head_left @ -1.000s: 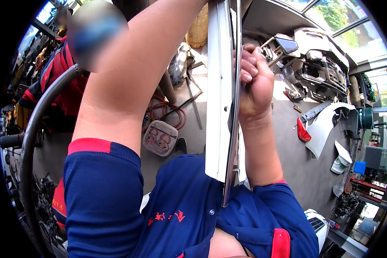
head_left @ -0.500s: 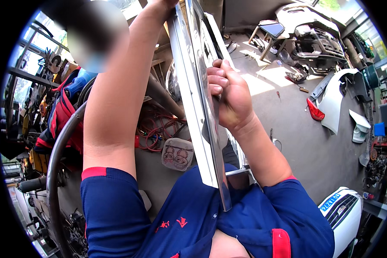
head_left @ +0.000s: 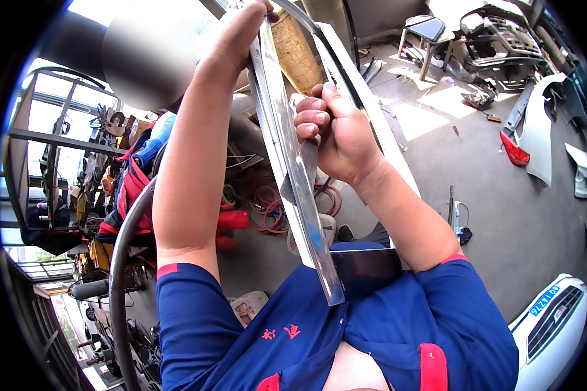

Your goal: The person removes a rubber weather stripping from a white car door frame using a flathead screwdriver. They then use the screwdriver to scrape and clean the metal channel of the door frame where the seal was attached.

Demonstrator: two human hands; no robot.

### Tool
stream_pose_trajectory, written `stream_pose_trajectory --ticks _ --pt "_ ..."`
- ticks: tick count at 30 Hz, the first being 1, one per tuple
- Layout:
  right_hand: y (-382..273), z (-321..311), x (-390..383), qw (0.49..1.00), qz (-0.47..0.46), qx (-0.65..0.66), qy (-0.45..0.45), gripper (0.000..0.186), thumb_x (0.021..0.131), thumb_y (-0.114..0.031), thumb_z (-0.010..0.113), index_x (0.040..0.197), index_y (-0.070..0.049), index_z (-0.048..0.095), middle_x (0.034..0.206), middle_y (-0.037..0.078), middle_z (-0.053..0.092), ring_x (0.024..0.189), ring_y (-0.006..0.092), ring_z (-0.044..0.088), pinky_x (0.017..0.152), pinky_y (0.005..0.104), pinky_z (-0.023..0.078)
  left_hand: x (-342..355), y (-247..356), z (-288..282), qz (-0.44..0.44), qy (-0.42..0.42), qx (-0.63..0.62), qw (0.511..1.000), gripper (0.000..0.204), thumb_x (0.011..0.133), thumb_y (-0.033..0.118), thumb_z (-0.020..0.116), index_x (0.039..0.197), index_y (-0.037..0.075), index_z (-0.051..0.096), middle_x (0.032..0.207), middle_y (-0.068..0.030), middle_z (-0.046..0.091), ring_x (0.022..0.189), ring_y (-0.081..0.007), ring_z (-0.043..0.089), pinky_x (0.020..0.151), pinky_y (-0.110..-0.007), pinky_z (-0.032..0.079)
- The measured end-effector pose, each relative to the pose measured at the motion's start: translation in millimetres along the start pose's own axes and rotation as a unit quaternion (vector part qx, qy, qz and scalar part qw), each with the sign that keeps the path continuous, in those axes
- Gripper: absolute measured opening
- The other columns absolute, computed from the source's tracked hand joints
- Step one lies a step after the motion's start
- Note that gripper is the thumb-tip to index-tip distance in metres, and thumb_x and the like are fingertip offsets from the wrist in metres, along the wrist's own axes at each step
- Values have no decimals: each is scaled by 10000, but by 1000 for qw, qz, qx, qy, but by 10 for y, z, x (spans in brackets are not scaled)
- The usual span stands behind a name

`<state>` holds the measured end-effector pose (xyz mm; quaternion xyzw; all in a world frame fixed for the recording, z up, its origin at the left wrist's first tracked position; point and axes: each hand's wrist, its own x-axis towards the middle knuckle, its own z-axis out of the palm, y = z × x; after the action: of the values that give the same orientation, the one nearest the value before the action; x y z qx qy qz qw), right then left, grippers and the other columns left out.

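Note:
A white car door frame (head_left: pixel 407 182) with a long chrome trim strip (head_left: pixel 304 207) runs from the top of the head view down to my chest. At its far end my left hand (head_left: pixel 240 31) is closed around the strip, its fingertips partly hidden. My right hand (head_left: pixel 346 133) is beside the strip, inside the frame opening, with its fingers curled and thumb up. A dark flat piece (head_left: pixel 309 156) shows under those fingers and seems held in them; its kind is unclear. A glossy black panel (head_left: pixel 366 268) sits at the frame's near end, against my shirt.
Red hoses (head_left: pixel 267 212) lie on the floor beyond the strip. A curved dark pipe (head_left: pixel 119 280) rises at left. To the right are a stool (head_left: pixel 427 36), a red tail light (head_left: pixel 515 150), a white fender (head_left: pixel 542 140) and a white bumper with a grille (head_left: pixel 554 319).
My view has swung, so the surroundings sit further right. My right hand has shifted slightly left along the door frame, and the dark piece below its fingers shows more clearly. My left hand stays at the far end.

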<state>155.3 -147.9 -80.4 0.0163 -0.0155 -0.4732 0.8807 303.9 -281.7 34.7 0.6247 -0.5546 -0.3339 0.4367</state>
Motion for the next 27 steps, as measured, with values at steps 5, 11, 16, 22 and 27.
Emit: stream_pose_trajectory --ticks 5,11,16,22,27 --pt "38 -48 -49 1000 9 0 -13 175 1105 -274 416 1014 -137 474 838 -16 440 698 92 440 666 302 436 -69 -74 10 20 33 -45 998 242 848 187 564 921 -23 659 916 -129 627 845 -222 555 742 -353 463" --pt "-8 -51 -186 998 -24 16 47 200 1106 -299 419 1005 -137 480 823 -26 425 689 82 431 663 283 435 -91 -18 100 53 -5 -74 996 212 891 162 487 946 -3 608 895 -126 589 810 -219 559 734 -362 476" --pt "44 47 -16 998 54 16 -21 180 1099 -287 451 1015 -130 478 816 -30 425 686 69 443 645 257 431 -249 54 -10 33 2 -78 996 230 907 190 491 941 9 629 903 -113 604 842 -202 563 748 -366 473" --pt "-3 18 -109 996 48 70 12 216 1108 -312 418 1018 -132 494 808 -45 429 661 55 447 625 243 452 -253 120 31 3 6 -52 999 299 870 246 524 924 -10 668 842 -148 658 806 -245 633 726 -395 502" --pt "24 -65 -286 997 -2 34 62 204 1110 -271 417 1023 -101 488 826 -29 445 677 52 456 635 234 459 -273 39 36 28 -28 -99 994 313 856 273 532 918 6 683 810 -138 673 777 -268 670 722 -409 519"
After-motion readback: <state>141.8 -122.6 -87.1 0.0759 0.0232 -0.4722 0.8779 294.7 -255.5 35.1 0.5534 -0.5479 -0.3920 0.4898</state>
